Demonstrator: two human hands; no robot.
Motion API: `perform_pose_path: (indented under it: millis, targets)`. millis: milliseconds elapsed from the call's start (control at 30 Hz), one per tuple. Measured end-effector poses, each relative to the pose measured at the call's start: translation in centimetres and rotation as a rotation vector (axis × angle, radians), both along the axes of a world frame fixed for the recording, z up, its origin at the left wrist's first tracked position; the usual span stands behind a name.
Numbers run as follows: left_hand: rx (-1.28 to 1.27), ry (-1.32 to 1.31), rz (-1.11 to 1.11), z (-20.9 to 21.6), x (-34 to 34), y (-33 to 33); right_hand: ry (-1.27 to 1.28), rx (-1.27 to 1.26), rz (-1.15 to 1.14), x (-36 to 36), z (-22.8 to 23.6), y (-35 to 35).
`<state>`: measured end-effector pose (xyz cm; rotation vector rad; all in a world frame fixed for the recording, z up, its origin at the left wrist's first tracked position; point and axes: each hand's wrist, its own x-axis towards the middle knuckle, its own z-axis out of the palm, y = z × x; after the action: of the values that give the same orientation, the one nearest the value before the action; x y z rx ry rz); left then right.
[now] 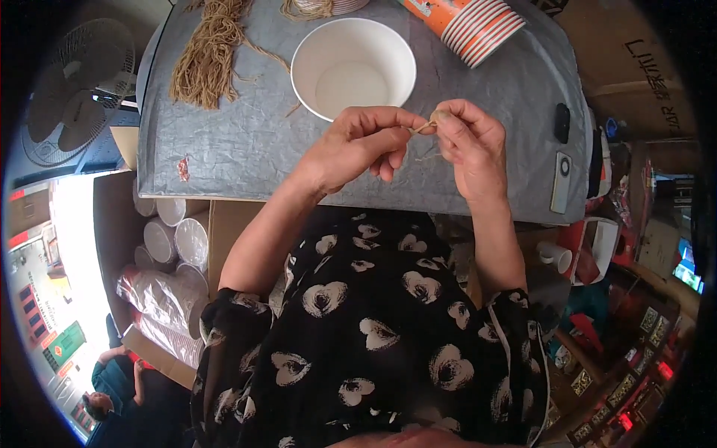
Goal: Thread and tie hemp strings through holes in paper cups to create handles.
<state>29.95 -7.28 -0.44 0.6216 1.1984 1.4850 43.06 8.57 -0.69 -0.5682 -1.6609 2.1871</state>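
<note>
Over the near part of the table, my left hand (pixel 355 145) and my right hand (pixel 472 145) meet, each pinching a short length of tan twine (pixel 423 128). The twine spans the small gap between my fingertips, and a thin loose end hangs beside my right hand. Just beyond my hands stands a white paper tub (pixel 353 63), upright, with nothing visible inside. A thick bundle of tan twine strands (pixel 211 60) lies to its left, one strand running toward the tub.
Nested orange-and-white paper cups (pixel 478 30) lie at the far right. A twine-wrapped tub (pixel 321 7) stands at the back. A black object (pixel 562 123) and a pale flat device (pixel 560 183) sit by the table's right edge. Wrapped white tubs (pixel 168 284) fill a box at lower left.
</note>
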Motion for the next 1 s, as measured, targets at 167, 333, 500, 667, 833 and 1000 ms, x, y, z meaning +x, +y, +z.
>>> perform_pose_path:
  millis: [167,333,500,667,833,1000]
  targets:
    - [-0.026,0.293,0.022,2.9,-0.9,1.3,0.045,0.223,-0.025,-0.6,1.9,1.0]
    - [0.042,0.429,0.044,4.6,-2.7,2.9,0.100,0.392,0.051,-1.3,6.0,1.5]
    - [0.110,0.607,0.024,4.3,-3.7,3.0,-0.002,0.517,0.120,-0.1,5.6,3.5]
    - [0.115,0.610,0.000,3.7,-2.9,2.7,-0.013,0.377,0.122,0.6,5.4,3.5]
    - [0.178,0.772,0.084,2.3,-2.0,2.3,0.114,0.134,0.079,1.1,5.9,3.2]
    - [0.058,1.038,0.225,0.4,-1.4,1.5,0.369,0.074,0.032,3.2,6.6,4.3]
